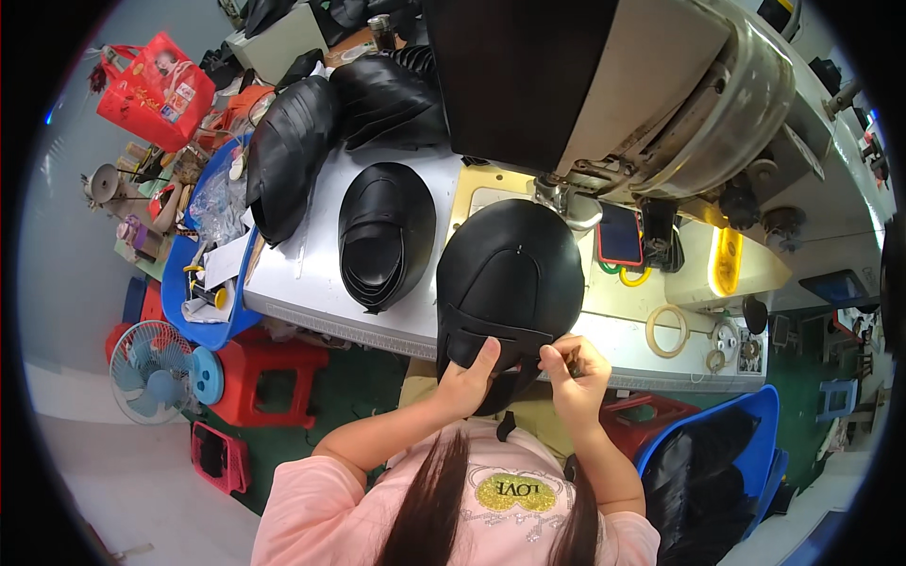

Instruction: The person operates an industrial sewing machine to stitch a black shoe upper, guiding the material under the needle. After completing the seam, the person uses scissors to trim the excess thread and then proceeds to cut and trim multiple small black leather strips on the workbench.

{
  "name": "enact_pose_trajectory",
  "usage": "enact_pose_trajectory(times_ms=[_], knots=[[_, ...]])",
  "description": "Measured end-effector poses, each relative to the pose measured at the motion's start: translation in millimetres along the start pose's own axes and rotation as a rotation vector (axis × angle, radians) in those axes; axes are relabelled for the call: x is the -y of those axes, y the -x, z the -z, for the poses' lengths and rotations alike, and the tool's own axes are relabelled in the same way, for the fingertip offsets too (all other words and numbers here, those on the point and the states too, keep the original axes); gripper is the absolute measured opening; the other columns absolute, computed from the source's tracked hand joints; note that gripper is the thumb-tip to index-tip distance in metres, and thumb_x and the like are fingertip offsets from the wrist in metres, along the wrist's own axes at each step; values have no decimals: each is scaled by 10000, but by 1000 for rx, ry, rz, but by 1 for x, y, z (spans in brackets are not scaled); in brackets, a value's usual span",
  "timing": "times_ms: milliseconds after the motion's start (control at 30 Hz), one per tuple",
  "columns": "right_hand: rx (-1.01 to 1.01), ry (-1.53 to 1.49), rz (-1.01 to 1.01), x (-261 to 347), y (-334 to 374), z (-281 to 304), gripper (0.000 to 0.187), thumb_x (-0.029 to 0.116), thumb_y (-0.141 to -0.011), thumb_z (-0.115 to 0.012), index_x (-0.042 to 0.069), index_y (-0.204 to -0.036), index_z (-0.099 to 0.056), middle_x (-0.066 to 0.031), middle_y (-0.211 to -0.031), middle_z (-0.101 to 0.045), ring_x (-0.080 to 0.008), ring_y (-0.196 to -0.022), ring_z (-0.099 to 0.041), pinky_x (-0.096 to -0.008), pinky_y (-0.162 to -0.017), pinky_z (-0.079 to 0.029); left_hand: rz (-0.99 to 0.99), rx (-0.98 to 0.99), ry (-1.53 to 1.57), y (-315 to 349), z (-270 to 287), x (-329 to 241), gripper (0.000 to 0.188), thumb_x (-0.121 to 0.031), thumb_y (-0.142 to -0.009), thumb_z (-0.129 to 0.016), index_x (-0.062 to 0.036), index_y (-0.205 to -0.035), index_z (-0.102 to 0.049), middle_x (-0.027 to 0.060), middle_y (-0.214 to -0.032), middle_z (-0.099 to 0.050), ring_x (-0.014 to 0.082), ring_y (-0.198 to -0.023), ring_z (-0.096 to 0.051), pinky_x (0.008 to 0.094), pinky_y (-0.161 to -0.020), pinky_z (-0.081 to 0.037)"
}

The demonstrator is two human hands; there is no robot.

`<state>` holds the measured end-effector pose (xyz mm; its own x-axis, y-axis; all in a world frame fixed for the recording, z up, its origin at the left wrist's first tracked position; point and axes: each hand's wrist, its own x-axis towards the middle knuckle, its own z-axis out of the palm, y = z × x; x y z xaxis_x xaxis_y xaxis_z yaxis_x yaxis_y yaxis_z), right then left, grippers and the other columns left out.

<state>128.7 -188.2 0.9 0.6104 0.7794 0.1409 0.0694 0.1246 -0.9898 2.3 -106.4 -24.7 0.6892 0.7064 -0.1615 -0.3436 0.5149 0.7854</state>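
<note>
While both grip it, left hand (469,379) thumb-up, right hand (574,370) pinching, smooth black domed leather piece (510,274), strap edge

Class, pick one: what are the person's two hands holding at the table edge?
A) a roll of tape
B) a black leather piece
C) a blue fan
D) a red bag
B: the left hand and right hand both grip the near edge of the black leather piece.

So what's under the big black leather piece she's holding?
The black leather piece lies on the white table and its yellow plate. Both hands, left hand and right hand, pinch its near edge. Whatever lies beneath its middle is covered.
</note>
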Motion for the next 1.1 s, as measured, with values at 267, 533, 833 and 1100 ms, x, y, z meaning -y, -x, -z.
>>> enact_pose_trajectory(times_ms=[267, 533, 833, 1100], knots=[[-8, -48, -199, -5, 7, -1, 141, 45, -828, -643, 20, -715, -562, -18, -641, -562, -48, -544, -475, -189, -492, -349, 73, -23, -94, -1, 1, -4, 417, -317, -978, -409, -13, -1263, -403, 113, -1211, -502, 201, -1116, -507, 356, -958, -433], [-35, -10, -286, 3, -1, -3, 180, 83, -812, -686, 10, -675, -596, 29, -545, -524, -23, -480, -437, -173, -459, -338, 51, -8, -82, -2, 4, 0, 394, -274, -976, -425, -52, -1298, -379, 100, -1230, -491, 208, -1111, -513, 381, -953, -430], [-74, -52, -160, -5, -13, 6, 593, 147, -622, -839, 4, -1110, -535, -44, -997, -589, -71, -841, -532, -203, -689, -427, 122, 28, 79, -4, 6, -3, 433, -273, -953, -479, -111, -1334, -352, 85, -1246, -493, 218, -1112, -515, 392, -892, -452], [265, -649, -581, -8, -20, 18, 632, 79, -640, -789, -17, -1185, -485, -94, -1052, -603, -202, -982, -584, -319, -885, -464, 209, 33, 111, -1, -1, -2, 436, -288, -946, -495, -102, -1320, -370, 91, -1177, -532, 215, -1042, -550, 377, -847, -468]])
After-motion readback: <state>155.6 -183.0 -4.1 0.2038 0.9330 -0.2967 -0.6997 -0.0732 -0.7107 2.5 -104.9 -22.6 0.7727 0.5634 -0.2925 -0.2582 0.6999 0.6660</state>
